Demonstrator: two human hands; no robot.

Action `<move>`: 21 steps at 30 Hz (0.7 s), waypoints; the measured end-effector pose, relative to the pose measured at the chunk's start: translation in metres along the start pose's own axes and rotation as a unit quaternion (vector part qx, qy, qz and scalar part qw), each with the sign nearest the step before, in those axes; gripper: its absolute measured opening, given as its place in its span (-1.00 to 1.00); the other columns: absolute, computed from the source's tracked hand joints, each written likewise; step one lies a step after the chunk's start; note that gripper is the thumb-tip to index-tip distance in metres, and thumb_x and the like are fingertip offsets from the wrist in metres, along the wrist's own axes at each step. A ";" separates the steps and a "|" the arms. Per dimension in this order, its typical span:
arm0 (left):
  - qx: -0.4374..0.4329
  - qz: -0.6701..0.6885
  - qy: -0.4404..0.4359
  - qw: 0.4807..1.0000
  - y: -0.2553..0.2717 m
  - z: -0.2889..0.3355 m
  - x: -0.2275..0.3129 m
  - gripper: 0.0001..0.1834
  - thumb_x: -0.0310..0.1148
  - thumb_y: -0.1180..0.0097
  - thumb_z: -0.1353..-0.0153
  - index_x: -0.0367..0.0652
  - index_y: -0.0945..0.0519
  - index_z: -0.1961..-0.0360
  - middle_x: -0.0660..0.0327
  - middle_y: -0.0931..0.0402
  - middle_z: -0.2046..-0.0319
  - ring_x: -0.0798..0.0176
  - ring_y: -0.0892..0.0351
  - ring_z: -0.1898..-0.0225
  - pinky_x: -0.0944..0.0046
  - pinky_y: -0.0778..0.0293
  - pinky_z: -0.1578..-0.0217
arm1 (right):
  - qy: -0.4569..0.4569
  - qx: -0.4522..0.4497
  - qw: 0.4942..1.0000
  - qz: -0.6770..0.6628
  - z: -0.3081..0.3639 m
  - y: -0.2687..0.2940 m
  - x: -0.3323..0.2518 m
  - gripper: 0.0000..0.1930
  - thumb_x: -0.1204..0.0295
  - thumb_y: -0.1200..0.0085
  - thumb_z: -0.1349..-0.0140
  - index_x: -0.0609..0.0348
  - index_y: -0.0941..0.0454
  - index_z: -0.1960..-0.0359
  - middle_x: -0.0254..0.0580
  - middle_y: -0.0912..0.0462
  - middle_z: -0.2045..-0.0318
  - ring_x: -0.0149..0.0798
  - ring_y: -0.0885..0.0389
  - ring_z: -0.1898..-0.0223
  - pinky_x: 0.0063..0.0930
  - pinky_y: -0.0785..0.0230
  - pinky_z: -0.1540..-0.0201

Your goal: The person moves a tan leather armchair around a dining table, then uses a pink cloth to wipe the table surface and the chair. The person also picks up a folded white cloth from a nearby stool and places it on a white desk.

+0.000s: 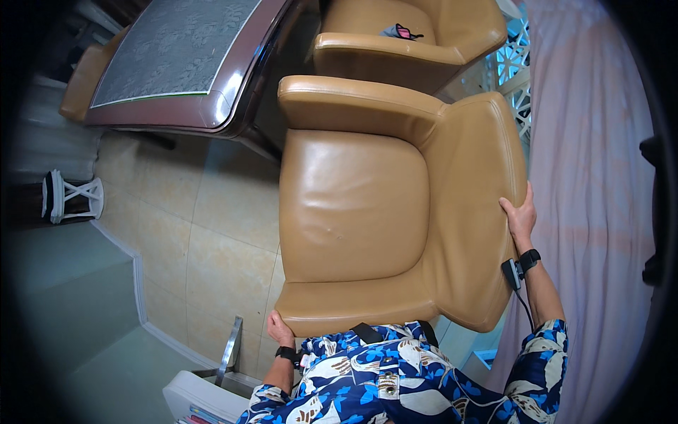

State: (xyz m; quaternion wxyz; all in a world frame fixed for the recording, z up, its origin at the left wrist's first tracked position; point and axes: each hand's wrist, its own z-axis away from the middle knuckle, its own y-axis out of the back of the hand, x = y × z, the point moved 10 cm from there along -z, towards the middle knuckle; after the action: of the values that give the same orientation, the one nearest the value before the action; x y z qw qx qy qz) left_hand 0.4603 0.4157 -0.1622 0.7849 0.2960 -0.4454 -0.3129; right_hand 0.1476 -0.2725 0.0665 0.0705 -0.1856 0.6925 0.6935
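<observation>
A tan leather armchair (357,205) fills the middle of the head view, its backrest to the right and its seat front to the left. My left hand (280,328) is closed around the front end of the near armrest (353,304). Over the outer edge of the backrest (477,205) my right hand (521,218) is hooked, thumb on the front face and fingers hidden behind. Both wrists wear black straps; a small dark device (511,274) with a cable sits by the right one.
Beyond stands a second tan armchair (385,53) with a small grey and pink item (401,32) on it. A dark red table (155,115) with a grey top is at upper left. Pale curtains (579,177) hang right. A white stool (76,199) stands left, a metal bar (229,350) lower left.
</observation>
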 end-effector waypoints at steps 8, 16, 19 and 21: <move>-0.448 0.083 0.381 0.804 -0.058 0.029 -0.005 -0.42 0.15 0.06 -0.03 0.04 -0.45 0.00 0.12 -0.53 0.15 0.03 -0.53 0.18 -0.12 -0.45 0.29 | -0.010 0.006 1.000 0.005 -0.005 0.004 -0.005 -0.16 0.28 -0.30 0.18 0.11 -0.19 -0.22 0.06 -0.56 0.11 0.01 -0.54 0.10 -0.25 -0.38 0.05; -0.381 0.052 0.414 0.825 -0.049 0.012 -0.013 -0.44 0.07 0.05 -0.06 0.03 -0.40 -0.05 0.09 -0.48 0.08 -0.06 -0.46 0.09 -0.22 -0.39 0.19 | -0.035 -0.006 0.998 -0.050 -0.002 0.002 -0.002 -0.12 0.32 -0.29 0.20 0.18 -0.15 -0.24 0.04 -0.53 0.05 -0.04 -0.53 0.05 -0.25 -0.37 0.01; -0.377 0.062 0.398 0.834 -0.044 0.004 0.009 -0.42 0.06 0.04 -0.07 -0.02 -0.39 -0.06 0.06 -0.48 0.08 -0.05 -0.48 0.10 -0.19 -0.41 0.17 | -0.059 -0.001 0.997 -0.045 0.002 0.001 -0.001 -0.13 0.33 -0.28 0.20 0.18 -0.14 -0.24 0.04 -0.52 0.03 -0.04 -0.52 0.03 -0.26 -0.36 0.01; -0.356 0.057 0.369 0.857 -0.040 -0.010 0.026 -0.41 0.05 0.03 -0.07 -0.06 -0.38 -0.06 0.04 -0.48 0.09 -0.05 -0.50 0.11 -0.17 -0.43 0.16 | -0.063 -0.001 0.997 -0.038 0.001 -0.001 -0.003 -0.12 0.32 -0.28 0.20 0.17 -0.14 -0.24 0.04 -0.51 0.02 -0.03 -0.51 0.03 -0.26 -0.36 0.00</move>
State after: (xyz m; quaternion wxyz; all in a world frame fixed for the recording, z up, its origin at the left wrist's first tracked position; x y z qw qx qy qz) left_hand 0.4705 0.3726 -0.1827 0.9600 0.0640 0.0024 -0.2724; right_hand 0.1509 -0.2712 0.0669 0.1404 -0.1676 0.6783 0.7015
